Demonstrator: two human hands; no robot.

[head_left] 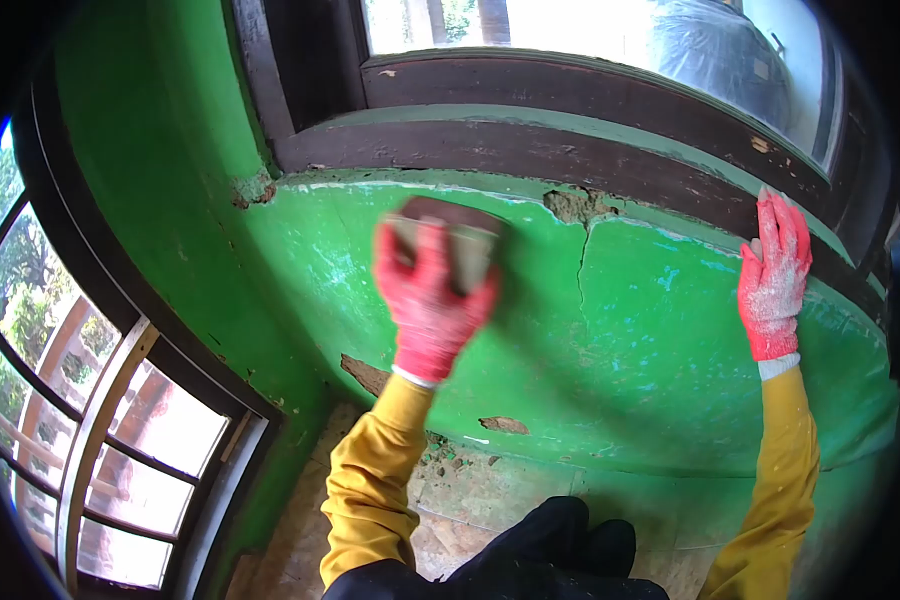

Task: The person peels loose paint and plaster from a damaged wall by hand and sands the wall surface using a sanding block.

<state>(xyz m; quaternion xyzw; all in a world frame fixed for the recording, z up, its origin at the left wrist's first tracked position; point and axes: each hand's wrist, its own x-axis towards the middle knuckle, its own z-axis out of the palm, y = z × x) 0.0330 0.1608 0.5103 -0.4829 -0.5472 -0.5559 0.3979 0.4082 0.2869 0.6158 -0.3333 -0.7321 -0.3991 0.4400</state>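
Note:
My left hand [433, 290], in a red and white work glove, is wrapped round a brownish block [460, 235] held flat against the green wall [540, 340], just below the dark window sill. Motion blurs the hand and block a little. Over on the right, my right hand [777, 265], gloved the same way, rests with its fingers up on the dark wooden sill [670, 185]; its fingers lie flat and hold nothing I can see. Pale scuffs mark the paint between the hands. A broken patch [578, 205] under the sill has a crack running down from it.
A dark-framed window [610, 80] spans the top, with a plastic-covered object [720, 65] behind it. On the left stands a paned window or door [100, 430]. Plaster crumbs [450, 460] lie on the tiled floor [460, 510] by the wall.

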